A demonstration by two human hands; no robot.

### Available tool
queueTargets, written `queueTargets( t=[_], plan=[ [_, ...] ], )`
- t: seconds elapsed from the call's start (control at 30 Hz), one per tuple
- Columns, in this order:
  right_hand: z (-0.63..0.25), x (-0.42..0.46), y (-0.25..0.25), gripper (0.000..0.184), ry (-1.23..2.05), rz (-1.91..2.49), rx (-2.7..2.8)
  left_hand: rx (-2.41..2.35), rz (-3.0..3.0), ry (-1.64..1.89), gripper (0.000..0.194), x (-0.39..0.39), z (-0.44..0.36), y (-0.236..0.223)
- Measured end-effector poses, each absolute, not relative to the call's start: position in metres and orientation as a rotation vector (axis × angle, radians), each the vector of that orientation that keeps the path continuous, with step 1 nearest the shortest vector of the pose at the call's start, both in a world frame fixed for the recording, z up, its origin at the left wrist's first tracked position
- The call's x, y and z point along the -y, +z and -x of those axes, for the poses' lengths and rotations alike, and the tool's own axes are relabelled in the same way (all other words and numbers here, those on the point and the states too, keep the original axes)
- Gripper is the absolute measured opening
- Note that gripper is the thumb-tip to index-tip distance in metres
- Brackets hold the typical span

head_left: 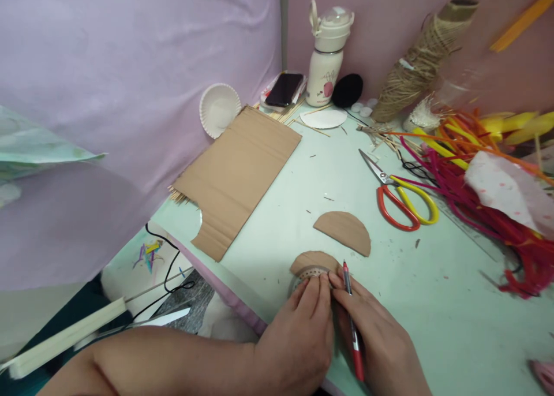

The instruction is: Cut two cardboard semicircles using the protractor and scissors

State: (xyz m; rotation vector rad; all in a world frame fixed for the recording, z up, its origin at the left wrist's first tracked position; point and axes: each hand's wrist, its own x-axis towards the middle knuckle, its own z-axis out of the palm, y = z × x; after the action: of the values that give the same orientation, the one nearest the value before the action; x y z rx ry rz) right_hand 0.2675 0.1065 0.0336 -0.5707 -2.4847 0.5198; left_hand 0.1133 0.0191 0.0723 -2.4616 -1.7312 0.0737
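Near the table's front edge a cardboard half circle (318, 258) lies flat, partly covered by a curved grey piece with small marks or holes along its rim (314, 272). My left hand (298, 332) is closed, its bunched fingertips pressing on the grey piece and hiding much of it. Beside it my right hand (381, 327) has its fingertips at the right side of the same pieces. A red and black pen (352, 321) is tucked between the right hand's fingers, red tip pointing away from me. Just beyond lies a second cardboard half circle (344, 231).
Scissors (389, 191) with red and yellow handles lie ahead right, by tangled pipe cleaners (467, 182). A large notched cardboard sheet (240, 174) rests at left. Along the back stand a bottle (325, 67), a phone (284, 90) and a twine roll (418, 64).
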Motion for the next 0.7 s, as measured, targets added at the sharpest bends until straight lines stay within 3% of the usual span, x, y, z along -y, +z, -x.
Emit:
queueTargets(
  t=[0.7],
  plan=[
    [-0.269,-0.107,0.037,0.034,0.519,0.582,2.521,1.781,2.388,0.04,0.043,-0.02,-0.118,0.072]
  ],
)
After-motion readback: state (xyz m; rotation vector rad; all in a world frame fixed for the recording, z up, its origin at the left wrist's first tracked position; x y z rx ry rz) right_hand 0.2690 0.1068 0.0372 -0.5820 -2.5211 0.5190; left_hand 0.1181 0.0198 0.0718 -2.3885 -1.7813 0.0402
